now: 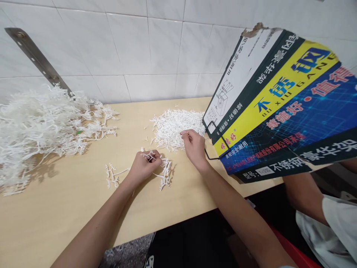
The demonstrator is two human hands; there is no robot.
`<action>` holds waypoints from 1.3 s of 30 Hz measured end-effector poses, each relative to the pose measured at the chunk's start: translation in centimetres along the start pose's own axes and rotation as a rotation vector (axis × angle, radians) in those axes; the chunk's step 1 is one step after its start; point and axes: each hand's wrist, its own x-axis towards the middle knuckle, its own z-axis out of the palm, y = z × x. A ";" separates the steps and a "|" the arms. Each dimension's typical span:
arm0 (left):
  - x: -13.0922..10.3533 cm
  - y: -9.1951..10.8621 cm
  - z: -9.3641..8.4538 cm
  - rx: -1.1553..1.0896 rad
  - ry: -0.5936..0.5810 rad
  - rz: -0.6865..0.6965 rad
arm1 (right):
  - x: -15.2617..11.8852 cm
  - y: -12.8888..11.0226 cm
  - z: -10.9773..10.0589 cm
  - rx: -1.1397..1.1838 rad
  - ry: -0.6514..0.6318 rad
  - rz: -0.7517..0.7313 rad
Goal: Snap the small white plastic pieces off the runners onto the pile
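Right forearm (pixel 234 208): nearest camera, below the small pile.
Bench (pixel 167 208): under the small pile.
Cardboard (pixel 279 111): leaning, right of the small pile; a bump from the other person's arm (pixel 304 193) might tip it over the bits.
Writing: 不锈钢, "BU XIU G…", 豪华架, 安全/耐用; brand probably 嫁德好®; some cut off.
White tangle (pixel 41 126): left of the small pile; could snag or slide, being loose.
Small pile (pixel 175 128): loose bits; a sleeve or hand sweep may scatter them.
Right hand (pixel 195 145): fingers curled at small pile's near edge; grip contents can't tell.
Left hand (pixel 145 165): pinched closed on branched piece (pixel 166 173), left-front of small pile; hard pinch could snap it.
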 end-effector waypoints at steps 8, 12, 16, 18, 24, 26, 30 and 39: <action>0.5 0.1 -0.7 -0.020 0.100 0.052 | -1.4 -2.1 0.5 0.041 -0.395 -0.187; 0.6 -0.1 -0.5 0.030 0.059 0.064 | -2.3 -2.4 1.2 0.007 -0.391 -0.224; 0.3 0.0 -0.2 0.062 -0.017 0.077 | -1.5 -1.5 1.0 -0.080 -0.195 -0.165; 0.1 0.0 -0.1 0.044 -0.038 0.070 | -0.6 -0.6 0.4 -0.107 -0.043 -0.082; 0.3 -0.1 -0.3 -0.019 0.075 0.045 | 0.2 0.0 -0.5 -0.048 -0.105 -0.070; 0.5 -0.2 -0.4 -0.028 0.117 0.042 | -0.5 -1.0 -0.1 -0.002 -0.301 -0.129; 0.6 -0.5 -0.6 -0.017 0.120 0.029 | -1.5 -2.1 0.7 0.034 -0.433 -0.221; 0.7 -0.3 0.0 -0.053 0.050 0.086 | -1.8 -2.1 1.2 -0.019 -0.159 -0.161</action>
